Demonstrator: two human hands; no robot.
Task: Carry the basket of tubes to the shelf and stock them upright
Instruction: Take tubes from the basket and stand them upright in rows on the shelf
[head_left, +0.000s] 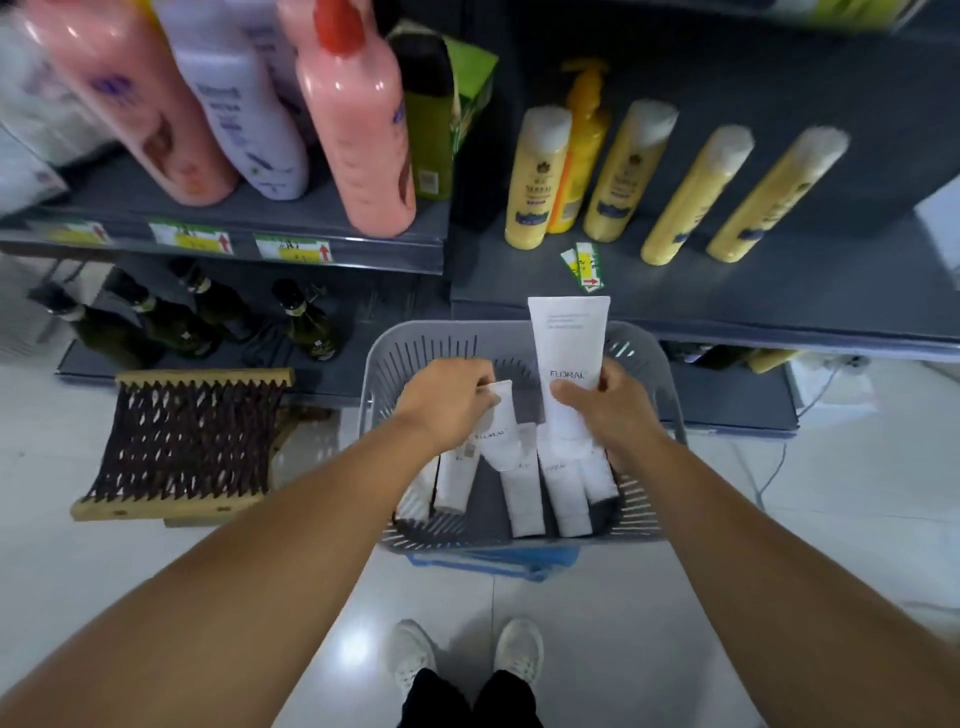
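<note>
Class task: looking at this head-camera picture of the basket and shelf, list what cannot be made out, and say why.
- Small print on the tube in the right hand: too small, head view.
- Price tags: blurred.
- Pink bottle: top cut off by the frame edge.
- Basket floor: hidden by tubes and the left hand.

Both my bare forearms reach forward and down, converging ahead of me. My left hand (447, 402) is knuckles up, fingers curled, pinching a tube (497, 426) at its end. My right hand (605, 410) has its grip around a second tube (569, 358), held upright, thumb across the front.
</note>
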